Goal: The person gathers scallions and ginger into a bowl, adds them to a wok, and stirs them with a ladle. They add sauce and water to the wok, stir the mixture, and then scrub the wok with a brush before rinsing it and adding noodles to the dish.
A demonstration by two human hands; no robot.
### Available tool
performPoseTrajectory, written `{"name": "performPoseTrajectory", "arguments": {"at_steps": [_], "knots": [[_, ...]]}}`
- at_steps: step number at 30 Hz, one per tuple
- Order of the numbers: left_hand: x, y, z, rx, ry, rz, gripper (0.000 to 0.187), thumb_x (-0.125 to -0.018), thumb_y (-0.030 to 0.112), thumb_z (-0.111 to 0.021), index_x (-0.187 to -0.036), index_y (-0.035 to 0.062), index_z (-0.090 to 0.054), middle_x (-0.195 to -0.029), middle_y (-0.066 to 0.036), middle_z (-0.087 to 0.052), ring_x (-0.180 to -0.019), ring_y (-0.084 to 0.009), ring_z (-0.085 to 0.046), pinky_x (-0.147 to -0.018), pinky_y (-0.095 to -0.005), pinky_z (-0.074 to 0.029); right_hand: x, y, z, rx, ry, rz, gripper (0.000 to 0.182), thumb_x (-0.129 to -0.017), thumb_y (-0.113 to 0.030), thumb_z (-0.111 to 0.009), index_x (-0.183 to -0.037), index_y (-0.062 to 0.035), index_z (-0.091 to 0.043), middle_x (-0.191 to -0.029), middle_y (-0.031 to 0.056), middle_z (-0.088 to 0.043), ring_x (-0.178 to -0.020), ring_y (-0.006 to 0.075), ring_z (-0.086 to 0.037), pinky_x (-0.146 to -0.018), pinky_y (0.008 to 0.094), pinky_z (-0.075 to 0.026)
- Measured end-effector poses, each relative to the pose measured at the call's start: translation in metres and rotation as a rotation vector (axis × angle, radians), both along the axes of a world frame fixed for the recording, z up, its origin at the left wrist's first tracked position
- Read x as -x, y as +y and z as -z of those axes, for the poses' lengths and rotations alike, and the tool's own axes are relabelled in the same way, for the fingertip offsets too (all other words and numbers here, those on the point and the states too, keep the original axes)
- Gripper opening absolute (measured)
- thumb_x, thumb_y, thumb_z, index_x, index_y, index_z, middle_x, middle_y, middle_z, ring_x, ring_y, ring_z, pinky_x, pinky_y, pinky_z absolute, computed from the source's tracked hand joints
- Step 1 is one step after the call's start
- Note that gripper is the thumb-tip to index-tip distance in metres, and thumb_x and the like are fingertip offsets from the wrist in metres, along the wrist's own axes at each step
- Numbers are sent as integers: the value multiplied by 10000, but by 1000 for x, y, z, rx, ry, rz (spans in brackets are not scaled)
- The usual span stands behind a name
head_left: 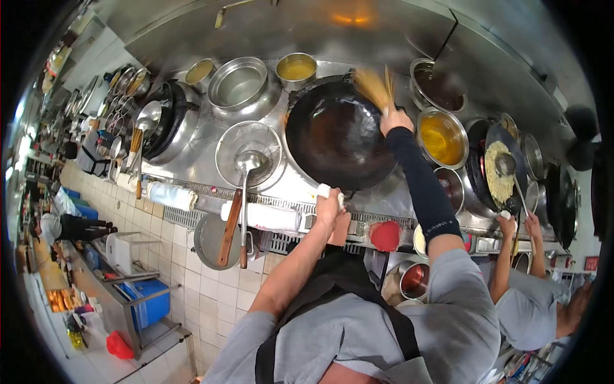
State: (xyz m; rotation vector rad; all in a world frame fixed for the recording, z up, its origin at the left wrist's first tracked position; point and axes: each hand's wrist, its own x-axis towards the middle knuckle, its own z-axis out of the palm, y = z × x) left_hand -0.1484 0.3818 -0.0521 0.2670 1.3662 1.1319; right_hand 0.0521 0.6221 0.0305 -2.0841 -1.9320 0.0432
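A large black wok [339, 144] sits on the steel range in front of me, its inside dark and shiny. At its near rim, my left hand [328, 208] is closed around a folded white cloth [324, 191]. My right hand [397, 121], at the end of a dark sleeve, grips a bamboo wok brush [376, 88] at the wok's far right rim. The brush's bristles are smeared by motion. To the left of the wok, a steel ladle [251, 161] rests across a round mesh strainer [230, 144].
Behind the wok stand a wide steel pot [237, 83] and a pot of yellow liquid [296, 66]. An oil pot [442, 139] is close by my right forearm. Further right, a co-worker [534, 307] works a ladle in a wok of food [499, 169]. A wooden-handled tool [230, 230] overhangs the front edge.
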Motion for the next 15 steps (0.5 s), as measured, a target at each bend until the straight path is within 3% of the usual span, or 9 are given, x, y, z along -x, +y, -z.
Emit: {"name": "performPoseTrajectory", "arguments": {"at_steps": [2, 4, 5, 7, 10, 11, 12, 14, 15], "knots": [[0, -3, 3, -10, 13, 12, 240, -956, 237, -632, -1000, 8, -575, -789, -83, -625, -567, -179, -613, -424, -282, -485, 41, 15, 16, -139, 210, 40, 575, -855, -311, -717, -1362, -91, -560, -986, 276, -719, -967, 418, -718, -826, 543, -576], [-3, 0, -3, 7, 19, -24, 161, -949, 174, -628, -952, 26, -564, -741, -68, -606, -522, -166, -579, -408, -306, -463, 81, 17, 26, 447, -29, -80, 392, -868, -266, -678, -1188, -42, -714, -1145, 257, -722, -1085, 388, -711, -892, 494, -581], [0, -1, -1, -8, 3, -12, 163, -950, 176, -628, -952, 26, -564, -740, -67, -605, -520, -167, -579, -406, -308, -462, 94, 3, 52, 391, 63, -107, 308, -860, -208, -660, -1087, -28, -765, -1060, 204, -763, -990, 355, -753, -855, 456, -603], [5, -1, 8, -23, 0, 69, 228, -969, 250, -628, -997, 31, -570, -805, -70, -628, -567, -175, -621, -428, -287, -493, 114, -78, -78, 967, 236, -472, 350, -867, -275, -702, -1102, -21, -758, -743, 166, -751, -570, 240, -726, -583, 379, -608], [7, -3, 4, -3, 17, 112, 245, -975, 263, -619, -1032, 28, -577, -827, -72, -633, -571, -178, -630, -423, -286, -491, 69, -108, -113, 1010, 348, -503, 305, -878, -263, -702, -1116, -73, -718, -706, 132, -707, -475, 212, -669, -435, 323, -550], [6, -3, 13, 10, 6, 113, 301, -981, 298, -612, -1084, 17, -578, -827, -78, -634, -569, -181, -639, -412, -278, -489, 38, -69, -90, 1023, 98, -381, 321, -896, -278, -682, -1158, -93, -697, -782, 151, -718, -526, 242, -689, -465, 354, -560], [4, -5, 8, 40, 16, 128, 308, -984, 303, -609, -1090, 15, -581, -831, -80, -635, -566, -181, -641, -407, -275, -486, 11, -20, -59, 1015, -155, -261, 338, -913, -294, -663, -1199, -113, -676, -858, 170, -728, -578, 272, -709, -495, 384, -570], [5, -2, -10, 93, 48, 151, 323, -988, 314, -602, -1104, 13, -587, -840, -83, -638, -560, -181, -643, -395, -269, -480, -7, 3, -2, -31, -205, -62, 465, -924, -328, -653, -1347, -150, -582, -1035, 207, -721, -797, 349, -748, -661, 467, -605], [5, -3, -7, 94, 44, 131, 301, -991, 313, -597, -1042, 16, -600, -800, -81, -632, -539, -176, -638, -381, -268, -473, 7, -1, 8, 6, -131, 16, 524, -921, -341, -661, -1392, -151, -532, -1094, 216, -708, -886, 367, -740, -741, 488, -599]]}}
